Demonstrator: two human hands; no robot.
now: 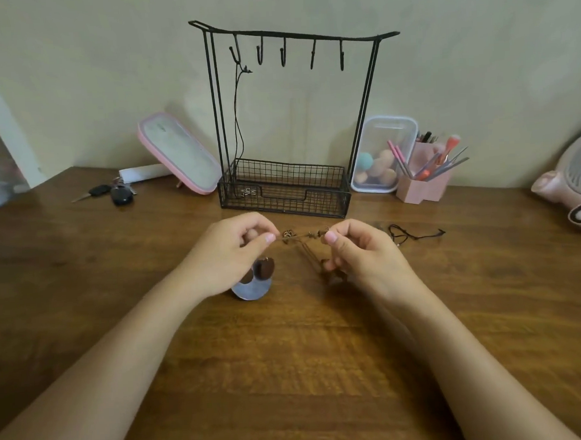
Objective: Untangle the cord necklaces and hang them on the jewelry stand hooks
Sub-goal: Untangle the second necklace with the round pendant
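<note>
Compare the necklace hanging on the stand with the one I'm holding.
The hung necklace is black, dangling from the leftmost hook; the held necklace is brownish with beads, stretched sideways. The hung necklace hangs free; left hand and right hand pinch the held necklace. Both are thin cords.

Nothing here can be read as a word, brand or number. The jewelry stand (315,201) has a small pale mark (248,192) on the front of its wire basket, too small to make out. A faint grey marking on the pink-rimmed lid (178,151) is too blurred to read.
</note>
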